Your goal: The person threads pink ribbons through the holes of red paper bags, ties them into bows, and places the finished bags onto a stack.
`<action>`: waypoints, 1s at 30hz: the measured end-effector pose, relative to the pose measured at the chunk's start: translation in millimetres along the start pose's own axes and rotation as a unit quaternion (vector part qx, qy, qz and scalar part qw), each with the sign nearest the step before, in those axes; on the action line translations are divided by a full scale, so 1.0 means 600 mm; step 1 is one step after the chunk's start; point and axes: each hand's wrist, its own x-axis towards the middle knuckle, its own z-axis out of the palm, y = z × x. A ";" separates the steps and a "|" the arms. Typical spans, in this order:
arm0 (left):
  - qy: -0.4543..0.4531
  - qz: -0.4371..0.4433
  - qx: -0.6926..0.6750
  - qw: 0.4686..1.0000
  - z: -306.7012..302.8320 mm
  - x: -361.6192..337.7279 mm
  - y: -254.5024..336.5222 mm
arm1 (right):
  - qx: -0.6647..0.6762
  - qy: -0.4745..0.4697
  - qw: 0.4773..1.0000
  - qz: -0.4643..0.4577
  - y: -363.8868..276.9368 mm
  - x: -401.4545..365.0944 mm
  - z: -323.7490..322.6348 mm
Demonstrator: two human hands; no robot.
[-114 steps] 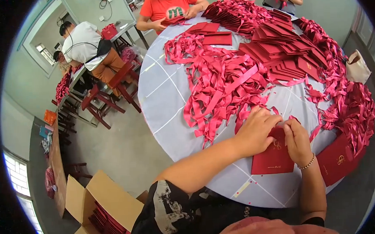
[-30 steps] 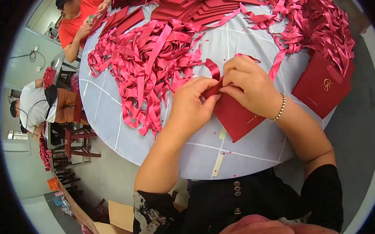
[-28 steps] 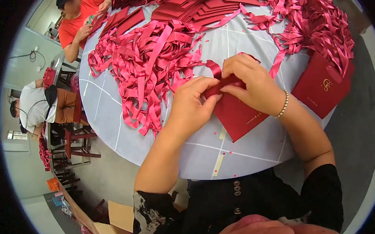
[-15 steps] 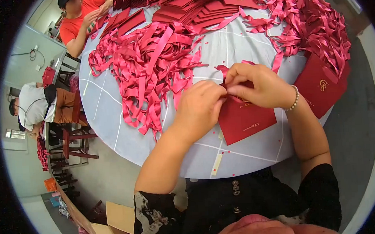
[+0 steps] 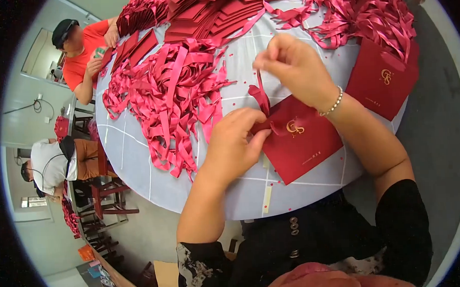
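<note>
A flat dark red paper gift bag (image 5: 312, 152) with a gold emblem lies tilted on the table in front of me. My left hand (image 5: 235, 143) pinches its upper left edge between thumb and fingers, where a pink-red ribbon (image 5: 259, 97) comes out. The ribbon runs upward from there, stretched to the fingertips of my right hand (image 5: 296, 71), which is closed on its end above the bag. Part of the bag's edge is hidden by my left fingers, so how the ribbon passes through it cannot be seen.
A heap of loose ribbons (image 5: 172, 102) lies left. Stacked red bags (image 5: 199, 16) stand behind; finished-looking bags with ribbons (image 5: 378, 80) lie right. A person in an orange shirt (image 5: 90, 47) handles items across the round table (image 5: 133, 163). Another person (image 5: 51, 164) sits farther off.
My right hand has moved up and away from the bag, drawing the ribbon out straight. My left hand stays at the bag's edge, and the gold emblem is now uncovered.
</note>
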 end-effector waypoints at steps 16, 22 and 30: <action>0.065 -0.173 0.211 0.960 -0.035 0.001 -0.045 | -0.411 -0.347 0.843 -0.027 -0.061 -0.039 -0.032; 0.062 -0.203 0.127 0.969 -0.042 -0.001 -0.049 | -0.296 -0.231 0.927 0.016 -0.096 -0.013 -0.095; 0.134 -0.096 0.061 0.984 -0.030 0.014 -0.065 | -0.112 -0.095 0.988 0.054 -0.084 -0.005 -0.133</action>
